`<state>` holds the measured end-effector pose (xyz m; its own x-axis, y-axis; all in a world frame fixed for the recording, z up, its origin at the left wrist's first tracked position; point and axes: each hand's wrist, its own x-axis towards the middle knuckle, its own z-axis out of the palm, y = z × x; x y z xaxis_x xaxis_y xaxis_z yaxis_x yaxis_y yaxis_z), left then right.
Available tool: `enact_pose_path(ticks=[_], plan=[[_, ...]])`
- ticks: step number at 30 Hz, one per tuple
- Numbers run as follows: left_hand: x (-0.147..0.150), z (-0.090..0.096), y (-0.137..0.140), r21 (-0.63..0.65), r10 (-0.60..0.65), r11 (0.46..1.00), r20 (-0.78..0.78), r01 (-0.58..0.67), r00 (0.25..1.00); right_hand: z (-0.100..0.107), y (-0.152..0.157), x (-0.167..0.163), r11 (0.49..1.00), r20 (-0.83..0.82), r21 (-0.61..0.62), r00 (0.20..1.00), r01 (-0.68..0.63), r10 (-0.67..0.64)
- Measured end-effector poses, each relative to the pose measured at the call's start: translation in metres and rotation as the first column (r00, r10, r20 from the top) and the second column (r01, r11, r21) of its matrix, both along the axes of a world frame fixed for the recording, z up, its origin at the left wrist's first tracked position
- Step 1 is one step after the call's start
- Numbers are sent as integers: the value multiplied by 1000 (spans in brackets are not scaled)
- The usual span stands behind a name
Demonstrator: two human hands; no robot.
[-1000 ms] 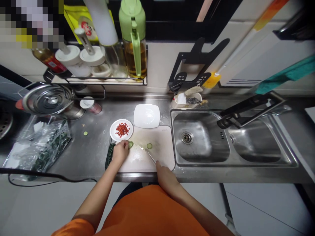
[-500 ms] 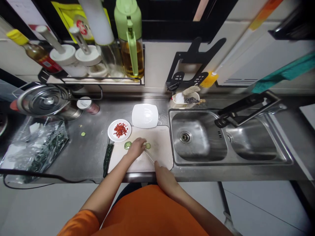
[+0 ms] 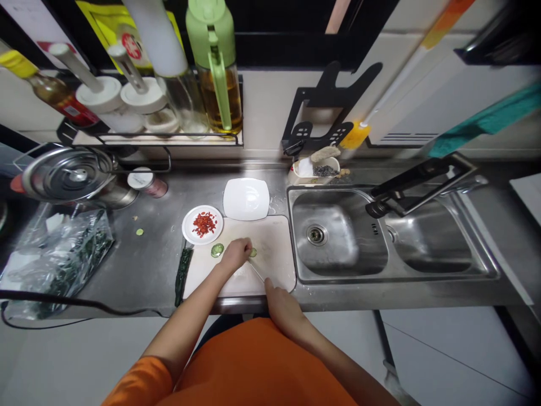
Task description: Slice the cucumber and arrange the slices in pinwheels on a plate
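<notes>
On the cutting board (image 3: 279,242), my left hand (image 3: 237,254) is closed, its bunched fingers down on a cucumber slice (image 3: 253,252) that shows at their right edge. My right hand (image 3: 285,307) grips a knife (image 3: 256,271) at the board's front; its handle is hidden in the fist. The thin blade points up and left, its tip close to my left fingers. More cucumber slices (image 3: 217,250) lie left of my left hand. Along the board's left edge rests a dark green, bumpy cucumber (image 3: 183,275). A white plate (image 3: 188,225) of chopped red pieces (image 3: 204,224) overlaps the board's far left corner.
Behind the board sits a white square dish (image 3: 245,199). The double sink (image 3: 338,237) with a black faucet (image 3: 391,197) adjoins on the right. At left are a bag of greens (image 3: 80,254), a lidded pot (image 3: 71,175) and a jar (image 3: 147,182). Bottles stand on a rack (image 3: 169,141) above.
My left fingers have shifted slightly right and cover more of the cucumber slice. The knife and my right hand stay nearly in place. The whole view has moved a little.
</notes>
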<state>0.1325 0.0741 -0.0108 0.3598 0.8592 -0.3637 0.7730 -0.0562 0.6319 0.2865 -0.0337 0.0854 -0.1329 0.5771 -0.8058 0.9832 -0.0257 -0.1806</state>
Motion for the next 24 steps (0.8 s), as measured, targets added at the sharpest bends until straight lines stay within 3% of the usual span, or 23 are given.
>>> enact_pose_path(ticks=[7,14,24], plan=[[-10,-2,-11,7,175,985,-23,-175,984,-3,1,2,1000,-25,4,1000,-13,13],[0,-5,-1,31,44,999,-23,-43,999,0,3,0,1000,-1,-3,1000,-26,26],[6,-1,-1,-39,64,997,-14,-65,998,-4,-1,3,999,-28,27,999,-20,21]])
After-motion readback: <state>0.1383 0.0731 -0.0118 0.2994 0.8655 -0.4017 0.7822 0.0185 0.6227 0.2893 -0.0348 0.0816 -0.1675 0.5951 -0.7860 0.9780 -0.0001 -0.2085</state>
